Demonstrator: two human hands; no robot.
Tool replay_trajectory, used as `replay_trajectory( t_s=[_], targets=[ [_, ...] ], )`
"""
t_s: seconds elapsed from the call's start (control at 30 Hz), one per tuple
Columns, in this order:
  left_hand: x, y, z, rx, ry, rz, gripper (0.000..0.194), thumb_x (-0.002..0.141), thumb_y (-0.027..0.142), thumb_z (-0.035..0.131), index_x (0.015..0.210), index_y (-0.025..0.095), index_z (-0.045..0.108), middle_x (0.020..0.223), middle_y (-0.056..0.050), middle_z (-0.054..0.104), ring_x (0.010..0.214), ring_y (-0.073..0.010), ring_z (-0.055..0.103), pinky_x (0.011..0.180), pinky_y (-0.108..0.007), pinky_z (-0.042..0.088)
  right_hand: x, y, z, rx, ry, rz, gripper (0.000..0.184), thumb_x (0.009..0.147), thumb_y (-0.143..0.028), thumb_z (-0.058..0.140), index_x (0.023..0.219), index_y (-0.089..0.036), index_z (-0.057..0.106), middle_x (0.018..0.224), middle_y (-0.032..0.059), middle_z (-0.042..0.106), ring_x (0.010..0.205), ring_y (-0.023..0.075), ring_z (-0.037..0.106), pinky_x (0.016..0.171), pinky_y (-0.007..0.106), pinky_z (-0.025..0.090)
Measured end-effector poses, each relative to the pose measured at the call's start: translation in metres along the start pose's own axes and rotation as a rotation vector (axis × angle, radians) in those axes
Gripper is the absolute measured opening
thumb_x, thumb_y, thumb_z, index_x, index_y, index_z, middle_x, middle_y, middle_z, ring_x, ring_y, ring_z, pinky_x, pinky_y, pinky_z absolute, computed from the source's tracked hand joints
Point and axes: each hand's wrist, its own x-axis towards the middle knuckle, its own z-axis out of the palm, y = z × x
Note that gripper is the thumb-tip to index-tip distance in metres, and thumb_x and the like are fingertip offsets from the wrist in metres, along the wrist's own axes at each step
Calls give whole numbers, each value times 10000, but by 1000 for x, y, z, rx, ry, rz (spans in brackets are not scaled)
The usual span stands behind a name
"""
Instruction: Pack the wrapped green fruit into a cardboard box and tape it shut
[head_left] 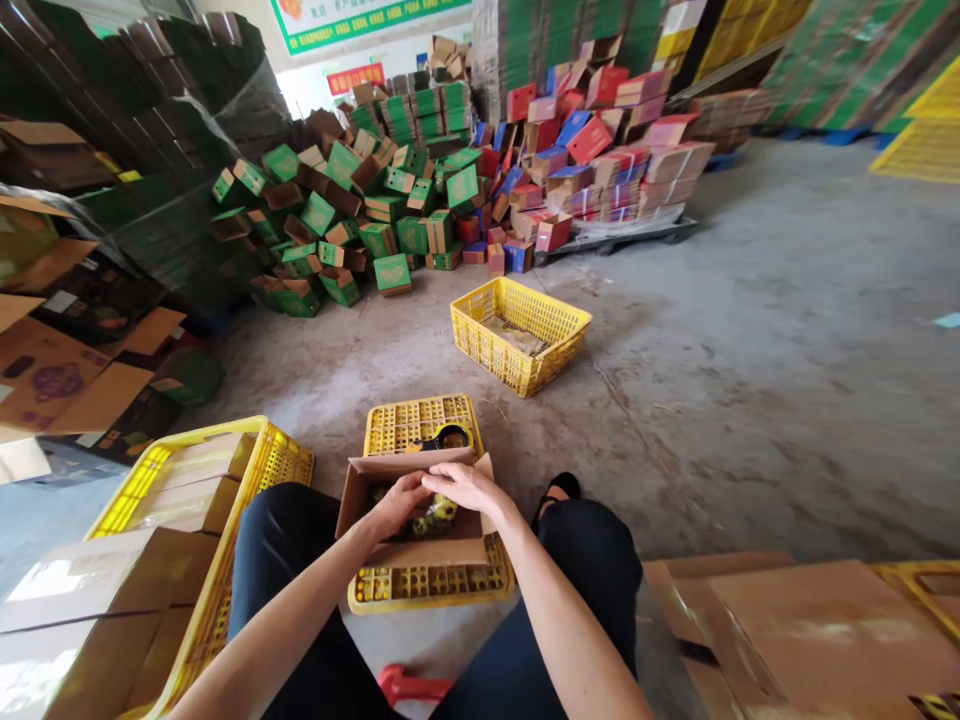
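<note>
1. The left hand (pixel 399 503) reaches into an open brown cardboard box (pixel 435 552), its fingers bent and close together; whether they grip anything, I cannot tell.
2. The right hand (pixel 466 488) lies palm down over the box, its fingers stretched out and meeting the left hand's fingertips in the view; I cannot tell whether it holds anything.
3. Inside the box, below the hands, is a yellow-green and dark patterned bundle (pixel 439 516), partly hidden.
4. The box sits on a yellow perforated plastic crate (pixel 431 592) between the person's knees. On the crate's far part, just beyond the box, lies a black-and-yellow ring-shaped tool (pixel 452 436).
5. Farther ahead on the grey floor (pixel 712 400) stands an open yellow plastic basket (pixel 517 368) with flat brownish material inside.
6. At the left, a larger yellow crate (pixel 264 440) carries closed brown cartons (pixel 97 575); more brown cardboard (pixel 817 620) lies at the right.
7. Green boxes (pixel 392 273) and red and blue boxes (pixel 553 232) are heaped in the background.
</note>
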Motion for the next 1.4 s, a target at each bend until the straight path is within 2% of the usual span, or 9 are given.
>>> replay_trajectory(
  t_s=[0.13, 0.27, 0.4, 0.67, 0.93, 1.07, 1.13, 1.27, 1.4],
  targets=[
    [-7, 11, -3, -229, 17, -24, 534, 790, 615, 839, 1046, 162, 721, 875, -50, 704, 744, -161, 652, 652, -240, 485, 2, 2, -3, 100, 101, -18, 229, 963, -324, 602, 971, -196, 792, 862, 23, 763, 832, 187, 675, 720, 252, 472],
    [-20, 18, 2, -373, -105, -99, 653, 790, 644, 852, 1253, 206, 710, 1102, -92, 743, 868, -188, 700, 689, -259, 535, 1, 2, -1, 145, 185, 37, 231, 943, -269, 573, 892, -172, 776, 778, 20, 728, 753, 171, 645, 664, 241, 456],
    [-32, 9, 1, -305, -135, -57, 715, 703, 554, 954, 1283, 206, 720, 1225, -119, 741, 1019, -229, 716, 822, -298, 557, -1, 3, 0, 149, 253, 103, 240, 937, -316, 569, 895, -177, 761, 798, 27, 738, 762, 178, 657, 657, 243, 467],
    [-34, -3, -13, -156, 137, -67, 761, 629, 757, 887, 1052, 130, 803, 996, -116, 781, 822, -185, 703, 696, -252, 517, 1, 4, 2, 53, 259, 174, 193, 912, -216, 599, 1006, -180, 764, 876, 41, 789, 806, 185, 704, 710, 243, 485],
    [-27, -11, -11, 70, 61, -84, 777, 690, 821, 787, 1033, 124, 823, 1011, -127, 795, 824, -213, 704, 684, -276, 516, -2, 0, -4, -140, 228, 174, 279, 949, -112, 509, 878, -182, 770, 906, 62, 793, 849, 177, 702, 737, 238, 392],
    [-21, -9, -1, 381, -211, -8, 636, 833, 701, 745, 1213, 194, 802, 1244, -97, 773, 1064, -277, 704, 863, -348, 556, -3, -4, -6, -224, 188, 169, 335, 1000, -114, 449, 877, -179, 754, 862, 51, 772, 798, 164, 669, 690, 249, 329],
    [-14, -6, 5, 611, -281, 37, 466, 936, 583, 687, 1206, 221, 803, 1169, -71, 793, 1062, -269, 710, 928, -356, 550, -3, -5, -7, -256, 167, 167, 354, 1020, -120, 431, 885, -184, 752, 870, 50, 775, 806, 162, 668, 692, 250, 321],
    [6, -4, 17, 919, -151, 154, 321, 1038, 322, 528, 1087, 167, 805, 1064, -114, 765, 1022, -286, 708, 1002, -406, 524, -3, -5, -6, -309, 122, 175, 381, 1047, -133, 411, 904, -183, 761, 939, 76, 799, 881, 180, 703, 717, 255, 338],
    [23, -10, 27, 970, -158, 243, 339, 860, 191, 768, 1199, 191, 776, 1395, -132, 648, 1381, -347, 525, 1231, -417, 340, -2, -4, -4, -349, 71, 176, 383, 1056, -147, 409, 954, -166, 777, 1005, 109, 813, 944, 203, 728, 741, 256, 371]
  ],
)
